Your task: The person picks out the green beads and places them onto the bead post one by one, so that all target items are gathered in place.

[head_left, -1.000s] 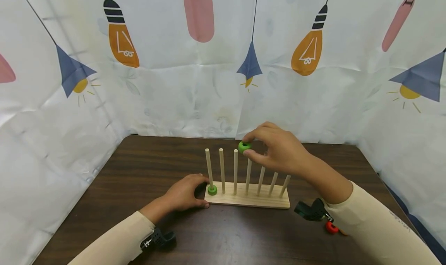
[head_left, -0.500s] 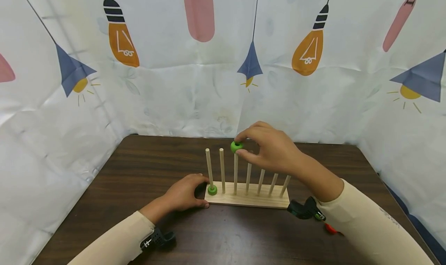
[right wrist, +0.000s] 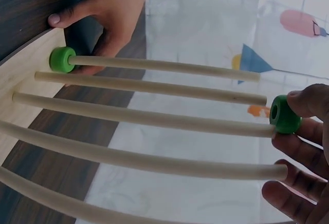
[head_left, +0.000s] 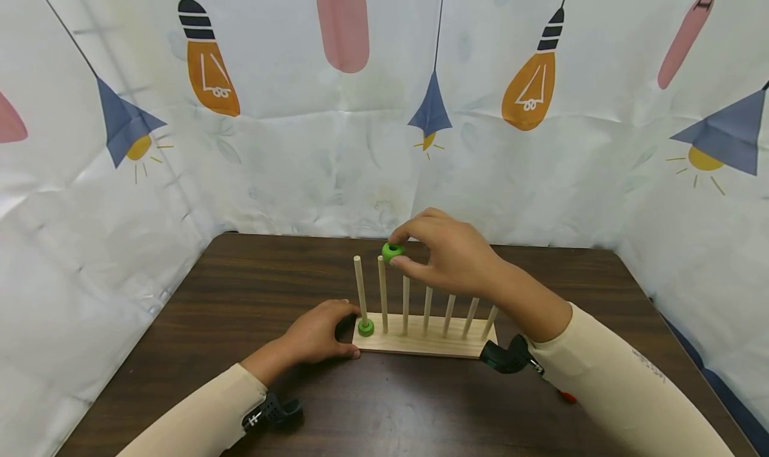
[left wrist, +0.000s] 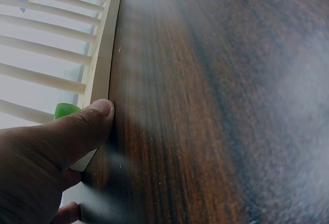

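1. Surface point(head_left: 258, 277): carried peg rack point(head_left: 414, 344), in from far edge.
2. Left hand point(head_left: 321, 331): gripped rack's left end.
3. Right hand point(head_left: 453, 253): part-curled, pinched green bead point(right wrist: 289, 117) near peg tops point(head_left: 381, 261).
4. Step judged threading; next move called for centring bead's hole over a peg.

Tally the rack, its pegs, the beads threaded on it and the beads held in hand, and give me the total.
Wooden rack: 1
Pegs: 7
Threaded green bead: 1
Held green bead, in the right hand: 1
Total: 10
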`<state>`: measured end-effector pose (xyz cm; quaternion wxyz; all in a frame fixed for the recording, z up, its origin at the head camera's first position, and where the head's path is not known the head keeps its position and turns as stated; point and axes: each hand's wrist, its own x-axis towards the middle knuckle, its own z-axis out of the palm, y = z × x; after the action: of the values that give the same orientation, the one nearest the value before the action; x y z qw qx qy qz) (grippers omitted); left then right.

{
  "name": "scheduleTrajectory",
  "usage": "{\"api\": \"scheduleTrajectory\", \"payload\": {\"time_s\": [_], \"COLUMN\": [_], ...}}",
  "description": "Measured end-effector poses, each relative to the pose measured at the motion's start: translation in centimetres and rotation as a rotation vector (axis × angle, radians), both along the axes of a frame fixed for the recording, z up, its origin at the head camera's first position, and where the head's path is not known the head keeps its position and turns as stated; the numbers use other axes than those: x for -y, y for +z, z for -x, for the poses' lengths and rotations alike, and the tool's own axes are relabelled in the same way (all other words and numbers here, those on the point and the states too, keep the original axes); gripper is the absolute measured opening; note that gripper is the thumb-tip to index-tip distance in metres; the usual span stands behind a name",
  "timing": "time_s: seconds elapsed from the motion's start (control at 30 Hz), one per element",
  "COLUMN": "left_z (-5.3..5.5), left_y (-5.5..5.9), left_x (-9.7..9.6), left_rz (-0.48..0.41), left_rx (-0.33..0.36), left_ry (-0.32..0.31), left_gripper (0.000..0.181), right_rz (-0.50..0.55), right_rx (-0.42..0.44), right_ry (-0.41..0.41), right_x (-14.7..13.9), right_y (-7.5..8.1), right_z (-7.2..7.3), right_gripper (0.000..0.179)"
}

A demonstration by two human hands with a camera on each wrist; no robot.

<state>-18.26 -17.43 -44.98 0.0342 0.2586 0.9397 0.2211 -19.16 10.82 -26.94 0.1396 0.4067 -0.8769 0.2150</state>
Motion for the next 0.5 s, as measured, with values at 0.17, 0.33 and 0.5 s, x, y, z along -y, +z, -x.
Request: {"api": "scheduleTrajectory", "payload": {"time_s": [0.17,0.33,0.5], "left_z": [0.0,0.1,0.1], "left_y": [0.0,-0.1,-0.1], "left_x": [0.1,0.1,0.1], "left_rz": [-0.006,-0.012,-0.019], "left_rx": [-0.01,-0.012,-0.013], "left_ry": [-0.011,-0.008,-0.013], "left_gripper": [0.065,0.065,0.065], "right_rz": [-0.002,0.0,0.01], "right_rx": [0.012,0.012,0.018], "right_ry": [0.009,0.022,0.031], "right_x": [0.7,1.4,2.0], "right_y": [0.0,0.0,-0.1], "right_z": [0.0,0.1,0.2], "right_gripper": [0.021,0.022,0.022]}}
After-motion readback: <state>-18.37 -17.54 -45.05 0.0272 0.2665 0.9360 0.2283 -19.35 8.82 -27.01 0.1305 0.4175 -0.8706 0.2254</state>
